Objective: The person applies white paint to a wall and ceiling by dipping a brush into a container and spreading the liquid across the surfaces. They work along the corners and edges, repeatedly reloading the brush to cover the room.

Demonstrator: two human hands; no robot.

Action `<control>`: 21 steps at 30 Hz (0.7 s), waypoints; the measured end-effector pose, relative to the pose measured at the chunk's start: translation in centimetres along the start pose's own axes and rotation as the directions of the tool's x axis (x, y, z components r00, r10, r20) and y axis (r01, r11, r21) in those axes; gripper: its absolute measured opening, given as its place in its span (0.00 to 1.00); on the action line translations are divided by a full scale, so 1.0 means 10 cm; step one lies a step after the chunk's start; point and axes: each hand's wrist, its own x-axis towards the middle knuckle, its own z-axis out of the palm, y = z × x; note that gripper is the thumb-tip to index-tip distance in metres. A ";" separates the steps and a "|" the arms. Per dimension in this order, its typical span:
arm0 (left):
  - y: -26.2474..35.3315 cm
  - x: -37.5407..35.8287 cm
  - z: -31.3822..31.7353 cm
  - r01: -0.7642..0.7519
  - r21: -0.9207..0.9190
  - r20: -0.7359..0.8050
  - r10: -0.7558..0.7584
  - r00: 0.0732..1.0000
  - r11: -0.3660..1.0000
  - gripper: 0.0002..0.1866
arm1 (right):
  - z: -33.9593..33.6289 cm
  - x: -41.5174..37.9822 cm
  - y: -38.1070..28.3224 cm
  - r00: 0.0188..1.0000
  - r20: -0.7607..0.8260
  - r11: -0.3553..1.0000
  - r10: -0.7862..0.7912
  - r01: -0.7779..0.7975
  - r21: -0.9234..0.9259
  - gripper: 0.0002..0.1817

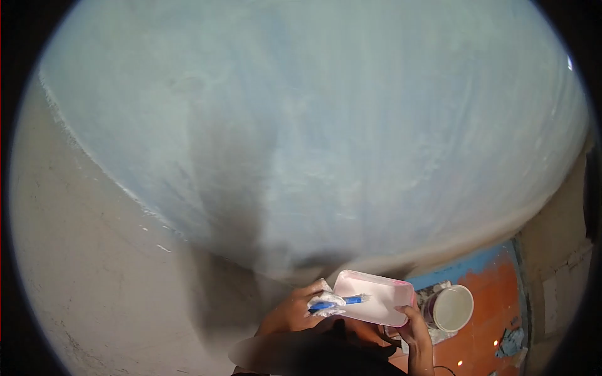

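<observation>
In my left hand (297, 309) is a blue-handled paintbrush (353, 300), with the fingers closed around the handle. A white wad, cloth-like or thick with paint (328, 298), covers part of those fingers and the handle. The brush's tip reaches over a shallow pink tray (376, 279) whose inside is white. My right hand (416, 327) grips the right end of this tray, thumb over the rim and the other fingers mostly hidden beneath. The tray is held up in front of my body, below a large wall (351, 156) streaked with whitish paint.
At the right a white bucket (454, 308) stands on the orange floor (481, 338), close to my right hand. A crumpled bluish cloth or scrap (510, 343) lies farther right. A bare grey-brown wall surface (94, 250) extends along the left. A dark shadow falls across the painted wall.
</observation>
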 end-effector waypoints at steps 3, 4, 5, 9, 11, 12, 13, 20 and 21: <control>0.20 -0.02 -0.30 0.149 -0.068 0.073 -0.144 0.987 0.986 0.15 | 0.01 0.15 0.09 0.997 0.051 0.999 0.050 -0.051 0.016 0.37; 0.17 -0.08 -0.37 0.064 -0.034 0.058 -0.062 0.996 0.997 0.16 | -0.01 0.22 0.15 0.997 0.066 0.999 0.047 -0.047 -0.002 0.37; 0.11 -0.15 -0.43 -0.009 -0.002 0.044 0.009 0.999 1.000 0.16 | -0.01 0.28 0.20 0.994 0.077 0.997 0.073 -0.074 0.005 0.37; 0.25 -0.07 -0.55 -0.199 0.064 0.048 0.196 0.979 0.978 0.16 | 0.06 0.40 0.06 0.989 0.136 0.998 0.049 -0.044 -0.042 0.38; 0.26 -0.12 -0.53 -0.146 0.053 0.053 0.143 0.988 0.988 0.15 | 0.17 0.42 -0.04 0.981 0.145 0.990 0.132 -0.123 -0.068 0.37; 0.28 -0.13 -0.54 -0.148 0.050 0.074 0.144 0.987 0.988 0.16 | 0.22 0.46 -0.10 0.976 0.161 0.987 0.145 -0.132 -0.086 0.37; 0.29 -0.15 -0.59 -0.155 0.051 0.095 0.150 0.984 0.987 0.16 | 0.26 0.51 -0.07 0.976 0.164 0.986 0.144 -0.127 -0.111 0.38; 0.36 -0.06 -0.83 -0.309 0.293 0.133 0.281 0.950 0.905 0.15 | 0.55 0.60 -0.10 0.965 0.211 0.974 0.155 -0.113 -0.197 0.39; 0.45 -0.02 -0.88 -0.251 0.259 0.113 0.229 0.967 0.933 0.16 | 0.56 0.61 -0.09 0.964 0.225 0.974 0.141 -0.095 -0.205 0.39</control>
